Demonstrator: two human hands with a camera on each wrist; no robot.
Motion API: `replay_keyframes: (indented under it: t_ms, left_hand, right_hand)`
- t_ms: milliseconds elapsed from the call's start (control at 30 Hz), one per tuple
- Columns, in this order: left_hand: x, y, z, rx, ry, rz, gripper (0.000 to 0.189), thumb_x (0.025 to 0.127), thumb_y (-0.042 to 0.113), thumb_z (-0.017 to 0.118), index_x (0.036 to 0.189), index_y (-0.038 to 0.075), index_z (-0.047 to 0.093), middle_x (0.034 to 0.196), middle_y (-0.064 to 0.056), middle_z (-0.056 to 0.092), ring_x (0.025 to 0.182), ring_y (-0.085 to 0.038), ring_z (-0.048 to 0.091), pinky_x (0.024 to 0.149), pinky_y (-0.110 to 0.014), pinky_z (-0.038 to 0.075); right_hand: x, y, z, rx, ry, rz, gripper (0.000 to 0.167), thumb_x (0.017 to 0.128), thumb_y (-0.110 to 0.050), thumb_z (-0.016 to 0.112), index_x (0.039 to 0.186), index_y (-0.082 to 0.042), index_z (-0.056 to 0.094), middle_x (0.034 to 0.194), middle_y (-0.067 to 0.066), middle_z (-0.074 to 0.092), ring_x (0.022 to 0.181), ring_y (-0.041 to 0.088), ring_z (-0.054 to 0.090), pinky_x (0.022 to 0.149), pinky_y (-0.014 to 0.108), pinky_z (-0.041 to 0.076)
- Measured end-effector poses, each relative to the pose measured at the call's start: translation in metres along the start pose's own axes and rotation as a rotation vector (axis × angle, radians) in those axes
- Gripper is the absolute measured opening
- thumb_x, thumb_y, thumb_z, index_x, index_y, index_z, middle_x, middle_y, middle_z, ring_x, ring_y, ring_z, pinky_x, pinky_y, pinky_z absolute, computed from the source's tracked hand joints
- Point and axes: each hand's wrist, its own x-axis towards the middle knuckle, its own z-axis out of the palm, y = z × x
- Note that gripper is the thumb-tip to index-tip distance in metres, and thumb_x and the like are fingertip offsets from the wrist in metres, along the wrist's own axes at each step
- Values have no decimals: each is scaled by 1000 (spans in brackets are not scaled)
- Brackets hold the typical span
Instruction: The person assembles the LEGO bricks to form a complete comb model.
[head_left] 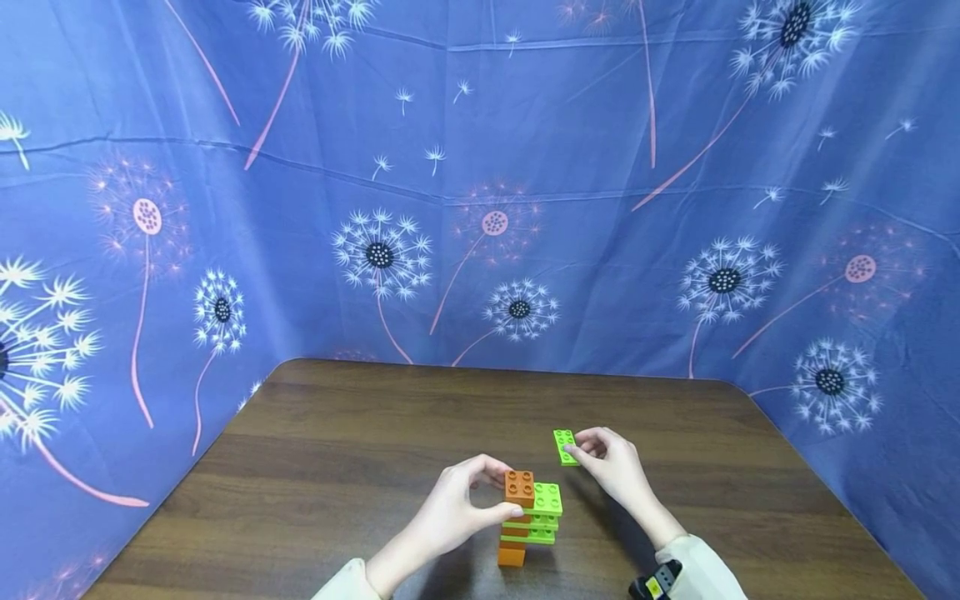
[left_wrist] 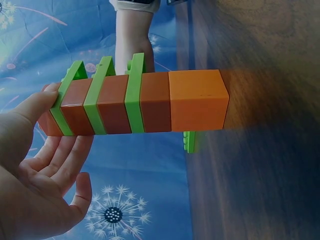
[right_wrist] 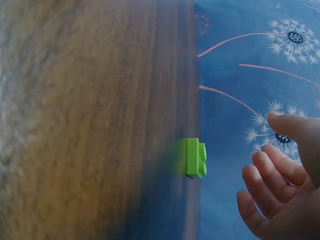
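A tower of orange-brown building bricks (left_wrist: 117, 112) stands upright on the table, with several flat green plates (left_wrist: 134, 100) between them jutting out to the right. Its bottom brick (left_wrist: 200, 100) is brighter orange. My left hand (head_left: 459, 508) grips the tower's top, thumb on the near side and fingers on the far side. Beyond it to the right, a loose green plate (head_left: 564, 447) lies studs up on the table. Over that plate's right edge hovers my right hand (head_left: 617, 467), its fingers loosely bent. The right wrist view shows the right hand apart from the plate (right_wrist: 193, 157).
The dark wooden table (head_left: 360, 433) has rounded far corners. A blue cloth (head_left: 450, 150) with a dandelion print hangs behind it and along both sides. A black device with a yellow mark (head_left: 655, 583) is at the right sleeve's cuff.
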Motion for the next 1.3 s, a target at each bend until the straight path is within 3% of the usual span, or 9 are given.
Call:
replay_keyframes:
  t_ms: [200, 600, 1300]
  left_hand:
    - [-2, -1, 0, 11, -1, -14, 30, 77, 29, 77, 100, 15, 63, 91, 5, 69, 86, -4, 63, 80, -26, 49]
    - [-1, -3, 0, -12, 8, 22, 29, 77, 27, 77, 99, 14, 63, 90, 4, 70, 85, -4, 62, 82, -27, 51]
    - [0, -5, 2, -1, 7, 1, 30, 76, 27, 78, 99, 15, 63, 90, 5, 70, 85, -3, 63, 78, -23, 48]
  right_hand:
    - [3, 6, 7, -33, -20, 27, 24, 77, -20, 77, 91, -2, 68, 72, -2, 60, 64, 4, 52, 59, 18, 46]
    - [7, 9, 9, -56, -66, 66, 25, 79, -18, 75, 94, 1, 66, 72, 1, 59, 65, 8, 52, 57, 19, 44]
    - [14, 12, 16, -149, -138, 132, 40, 70, -28, 82, 88, 1, 61, 78, 8, 58, 70, 16, 50, 63, 28, 42]
